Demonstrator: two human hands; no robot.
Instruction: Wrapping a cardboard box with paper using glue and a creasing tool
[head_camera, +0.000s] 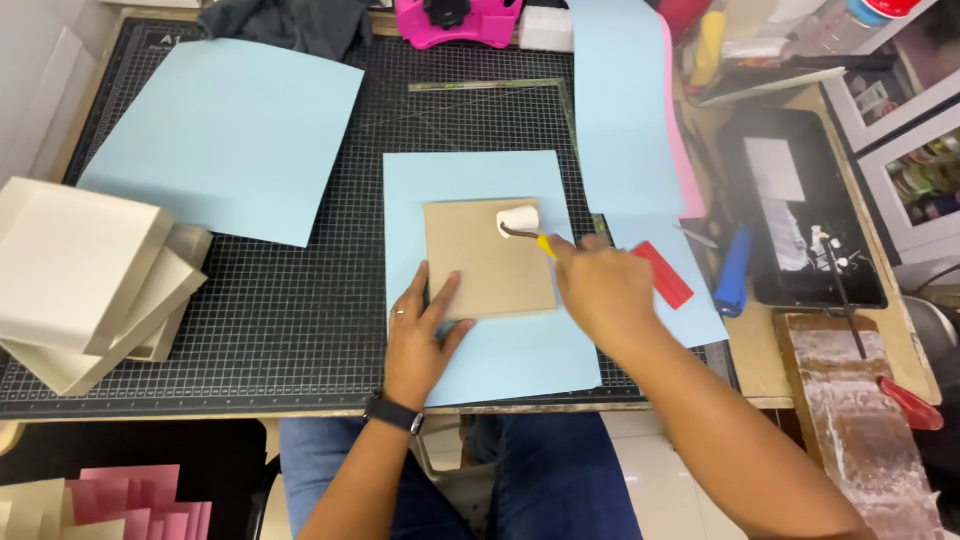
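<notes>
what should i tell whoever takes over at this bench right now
Left hand lies flat on the lower left corner of the brown card square, pinning it. Right hand grips a small yellow-handled roller, its white head on the card's upper right corner. The card sits on a light blue paper sheet on the black cutting mat. Done: card placed on the sheet. Left: the sheet's margins lie flat, not folded over the card. A red scraper lies just right of the right hand.

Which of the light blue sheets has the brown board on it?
The middle sheet, directly under both hands; the brown board lies on it. The left and right sheets carry no board.
</notes>
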